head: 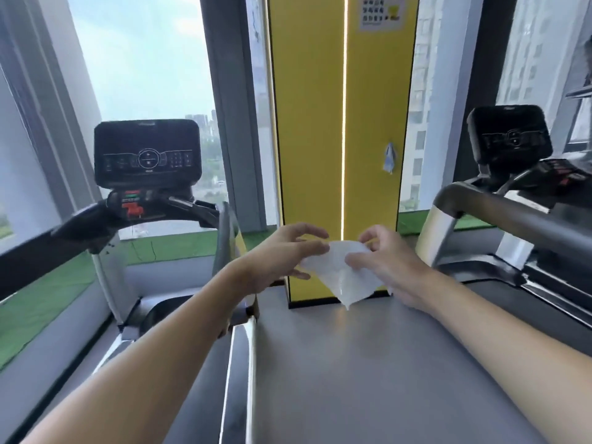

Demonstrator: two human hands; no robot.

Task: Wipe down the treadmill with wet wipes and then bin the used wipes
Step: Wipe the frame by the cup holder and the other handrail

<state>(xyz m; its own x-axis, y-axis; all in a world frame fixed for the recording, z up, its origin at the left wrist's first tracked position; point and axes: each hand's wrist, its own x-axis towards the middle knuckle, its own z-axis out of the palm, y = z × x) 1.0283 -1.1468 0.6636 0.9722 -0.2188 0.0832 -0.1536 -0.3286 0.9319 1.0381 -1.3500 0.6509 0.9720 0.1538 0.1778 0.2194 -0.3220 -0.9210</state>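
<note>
We see both hands meet at the centre of the frame around a white wet wipe (pixel 339 274). The left hand (pixel 282 254) pinches the wipe's left edge between its curled fingers and thumb. The right hand (pixel 390 264) grips the right edge, with its thumb laid across the front of the sheet. The wipe hangs between them, partly spread, its lowest corner pointing down over the grey floor (pixel 352 363). Both bare forearms reach in from the lower corners.

Just behind the hands stands a yellow pillar (pixel 307 123), with a small notice (pixel 381 11) at the top of the frame. At the left of the frame we see the left treadmill (pixel 179 206) with its dark console (pixel 147 153). The right treadmill (pixel 499 213) fills the right edge. A strip of green turf (pixel 48 293) runs below the windows.
</note>
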